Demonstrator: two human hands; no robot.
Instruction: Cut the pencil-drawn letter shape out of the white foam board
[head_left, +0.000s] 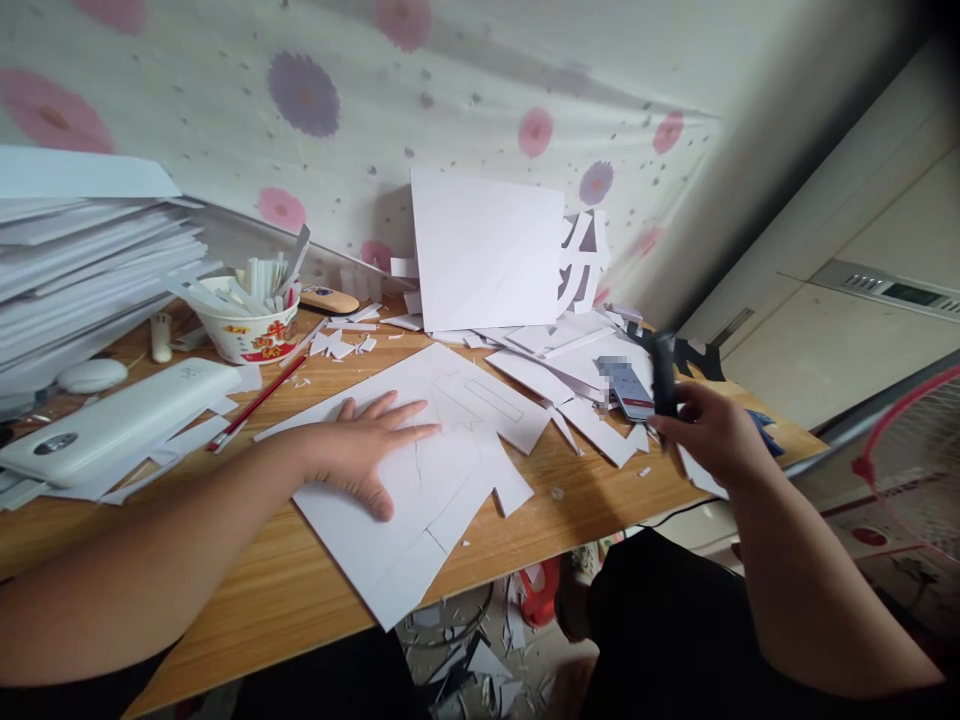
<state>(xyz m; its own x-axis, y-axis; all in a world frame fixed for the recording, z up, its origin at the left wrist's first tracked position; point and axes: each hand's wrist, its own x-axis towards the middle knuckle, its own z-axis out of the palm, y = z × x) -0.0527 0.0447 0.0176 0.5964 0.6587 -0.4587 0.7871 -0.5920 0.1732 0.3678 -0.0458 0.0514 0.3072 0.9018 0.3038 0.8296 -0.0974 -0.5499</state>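
My left hand [367, 450] lies flat with fingers spread on a white foam board sheet [397, 530]. Pencil outlines run across the sheet, and its right edge is cut in notches. Its near corner reaches over the table's front edge. Raised above the table at the right, my right hand [709, 430] is closed around a black, slim, cutter-like tool [662, 375], held upright. The tool is blurred, and I cannot make out a blade. Just behind it a phone [628, 388] with its screen lit lies on white offcuts.
White board pieces [559, 350] and an upright board [487, 250] stand at the back. Left are a paper bowl [259, 335] of strips, a red pencil [262, 400], a white laminator-like device [127, 415] and stacked boards [90, 250]. Scraps litter the floor [480, 660].
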